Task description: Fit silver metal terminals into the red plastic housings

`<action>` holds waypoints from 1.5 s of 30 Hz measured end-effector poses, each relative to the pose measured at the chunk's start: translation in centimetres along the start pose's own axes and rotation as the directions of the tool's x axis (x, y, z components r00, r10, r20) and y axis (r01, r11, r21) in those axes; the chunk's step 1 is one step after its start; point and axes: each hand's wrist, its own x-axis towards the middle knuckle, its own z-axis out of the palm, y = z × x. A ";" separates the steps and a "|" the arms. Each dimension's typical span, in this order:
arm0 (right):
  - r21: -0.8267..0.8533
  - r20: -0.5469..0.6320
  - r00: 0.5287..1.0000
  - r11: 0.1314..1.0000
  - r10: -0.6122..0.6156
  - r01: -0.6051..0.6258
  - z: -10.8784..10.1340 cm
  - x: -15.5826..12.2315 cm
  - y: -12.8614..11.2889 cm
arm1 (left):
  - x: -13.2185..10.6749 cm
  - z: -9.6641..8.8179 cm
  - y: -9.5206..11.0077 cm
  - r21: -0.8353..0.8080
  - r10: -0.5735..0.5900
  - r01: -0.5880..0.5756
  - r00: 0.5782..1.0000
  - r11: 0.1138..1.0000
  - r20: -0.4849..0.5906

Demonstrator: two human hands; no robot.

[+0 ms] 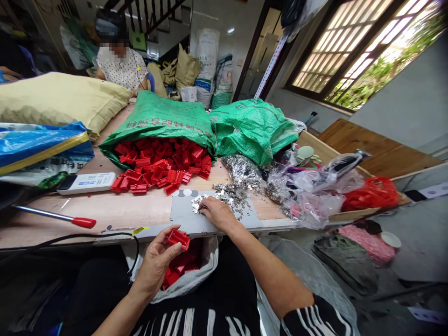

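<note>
My left hand [159, 256] pinches a red plastic housing [179, 239] between thumb and fingers, its hollow side showing small metal bits inside. Below it, an open white sack [210, 263] between my legs contains more red pieces. On the grey mat [184, 214], my right hand [219, 213] reaches down with its fingers bent together at the edge of a pile of small silvery metal parts [233, 196]. Whether a part is between those fingertips is hidden. Beyond the pile, red plastic housings [161, 168] spill from a green woven sack [168, 116].
At the left lie a white box [87, 183] and a red-handled lever [84, 222]. To the right are a crumpled green sack [255, 126], a bag of metal parts [243, 172] and clear plastic bags [315, 191]. Another person [121, 65] sits across the table.
</note>
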 end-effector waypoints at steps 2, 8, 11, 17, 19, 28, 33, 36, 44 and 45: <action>0.005 0.005 1.000 1.000 0.002 -0.002 0.2 0.1 0.0 | 0.0 0.1 0.0 0.001 0.005 -0.005 1.000 1.000 0.000; 0.030 -0.012 1.000 0.999 0.014 -0.014 0.1 0.2 0.1 | 0.0 0.3 0.1 0.002 0.014 -0.014 1.000 1.000 -0.027; 0.056 -0.037 0.999 0.998 0.026 -0.023 -0.1 0.0 0.2 | 0.1 0.4 0.2 -0.013 0.022 -0.022 0.999 1.000 -0.041; 0.146 -0.075 0.996 0.987 -0.055 0.065 -0.7 -0.7 0.7 | 0.4 0.6 1.1 -0.037 0.017 -0.018 1.000 0.999 -0.020; 0.211 -0.101 0.990 0.971 -0.095 0.114 -0.7 -1.2 0.6 | 0.6 0.7 1.5 -0.038 0.024 -0.024 1.000 0.999 -0.001; 0.711 -0.068 0.996 0.697 -0.062 0.092 -0.6 -4.0 -3.6 | 1.3 1.3 1.9 -0.100 0.051 -0.046 0.997 0.994 0.055; 0.674 -0.155 0.978 0.709 -0.138 0.207 -0.5 -4.7 -4.9 | 1.5 1.7 2.0 -0.155 0.037 -0.022 0.995 0.988 0.093; 0.675 -0.164 0.969 0.695 -0.185 0.247 -0.5 -4.8 -4.7 | 1.6 1.7 2.2 -0.174 0.019 0.001 0.994 0.985 0.111; 0.713 -0.076 0.963 0.661 -0.258 0.233 -1.0 -5.3 -3.8 | 1.4 2.1 2.2 -0.116 0.045 -0.030 0.991 0.993 0.125; 0.726 -0.060 0.969 0.656 -0.238 0.206 -0.9 -5.3 -3.7 | 1.4 2.1 2.1 -0.105 0.049 -0.036 0.991 0.994 0.124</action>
